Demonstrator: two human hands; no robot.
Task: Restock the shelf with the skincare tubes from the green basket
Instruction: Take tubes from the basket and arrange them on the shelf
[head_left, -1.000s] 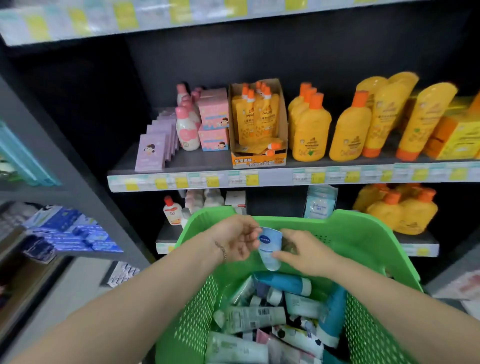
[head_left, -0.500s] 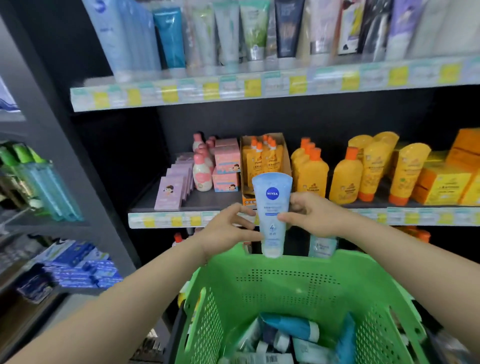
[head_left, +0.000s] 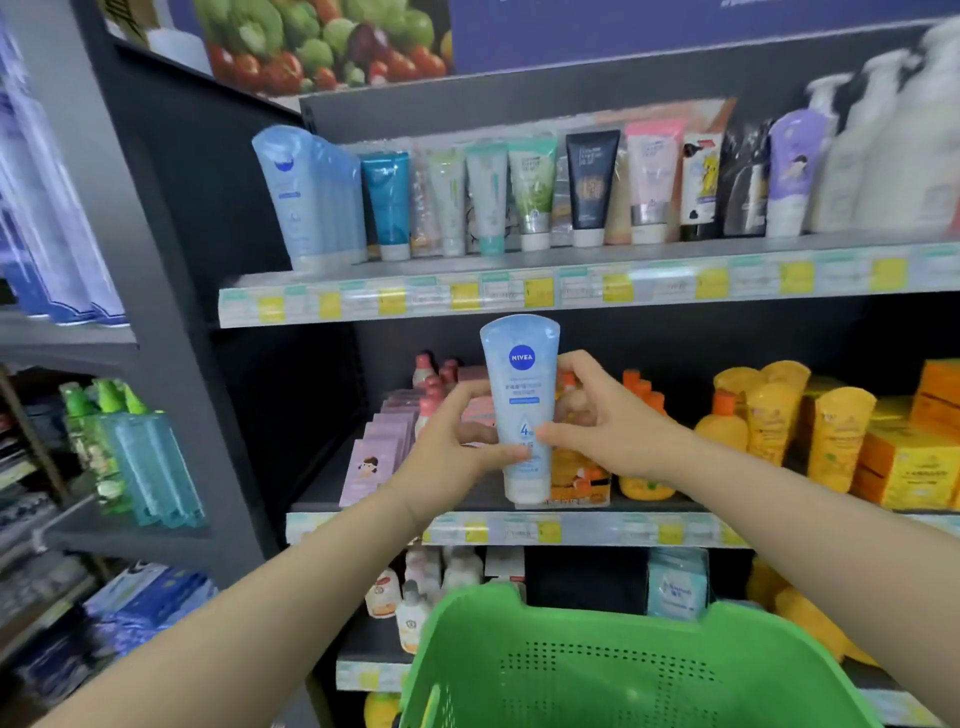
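I hold a light-blue Nivea tube (head_left: 521, 400) upright, cap down, in front of the middle shelf. My left hand (head_left: 457, 447) grips its lower left side, thumb across the front. My right hand (head_left: 597, 415) pinches its right side. The green basket (head_left: 597, 670) is below, only its far wall and rim showing; its contents are out of view. Above, the top shelf (head_left: 571, 288) carries a row of standing skincare tubes, with matching light-blue tubes (head_left: 306, 197) at its left end.
The middle shelf behind the tube holds pink boxes and bottles (head_left: 395, 431) and orange-yellow bottles (head_left: 789, 426). Lower shelves carry small bottles and a pale blue pack (head_left: 678, 587). A neighbouring shelf unit at left holds green spray bottles (head_left: 124, 452) and blue packs.
The tube came up out of the basket to shelf height, and my left hand, which only reached toward it before, now grips it. My view tilted upward, revealing the top shelf.
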